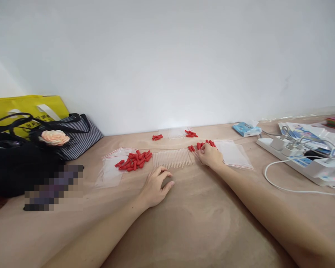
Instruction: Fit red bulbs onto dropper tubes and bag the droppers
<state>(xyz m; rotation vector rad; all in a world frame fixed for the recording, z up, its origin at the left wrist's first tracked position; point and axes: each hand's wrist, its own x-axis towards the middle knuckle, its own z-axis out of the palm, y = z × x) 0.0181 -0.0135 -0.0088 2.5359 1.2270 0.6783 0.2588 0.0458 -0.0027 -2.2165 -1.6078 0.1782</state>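
My left hand (pixel 158 186) hovers over or rests on the brown tabletop, fingers curved and apart, with nothing in it. Just beyond it lies a row of thin clear tubes (pixel 173 158), side by side. My right hand (pixel 212 155) is at the right end of this row, thumb and fingers pinched together; what they hold is hidden. Red rubber bulbs (pixel 210 142) lie behind and beside its fingers. A larger heap of red rubber bulbs (pixel 135 160) sits left of the tubes, partly over clear plastic bags (pixel 110 169). More flat plastic bags (pixel 236 154) lie right of my right hand.
Near the wall lie more clear tubes (pixel 177 133) between two small red bulb piles (pixel 157 137). Right: a blue tissue pack (pixel 246 129) and a white power strip (pixel 296 158) with looping cables. Left: a striped bag (pixel 75 139), a yellow bag (pixel 30 100) and a black bag (pixel 19 167).
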